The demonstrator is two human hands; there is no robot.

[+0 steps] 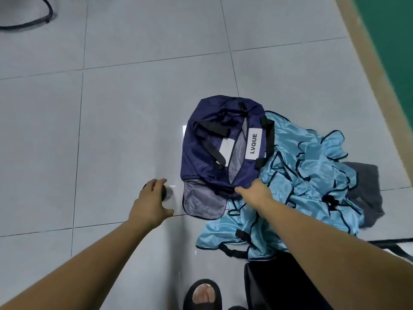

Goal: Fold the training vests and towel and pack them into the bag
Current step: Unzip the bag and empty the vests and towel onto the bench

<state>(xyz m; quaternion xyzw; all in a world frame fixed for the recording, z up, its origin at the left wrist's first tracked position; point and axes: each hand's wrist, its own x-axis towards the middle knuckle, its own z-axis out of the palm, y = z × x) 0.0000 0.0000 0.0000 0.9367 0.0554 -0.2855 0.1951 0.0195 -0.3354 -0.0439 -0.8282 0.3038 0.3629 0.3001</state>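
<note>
Fingers (242, 189) of right hand (257, 194) grip bag (207, 157); label (253, 146) LVQUE.

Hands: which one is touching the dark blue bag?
The right hand, at the near edge of the navy bag. The left hand is apart from it, fingers curled over a small dark thing on the floor.

Black open-toe sandal (202, 294) on one foot, toes showing. L hand (152, 202) up-left of sandal, R hand (254, 193) up-right of it: both bare, w/ forearms bare too (right to frame edge)
</note>
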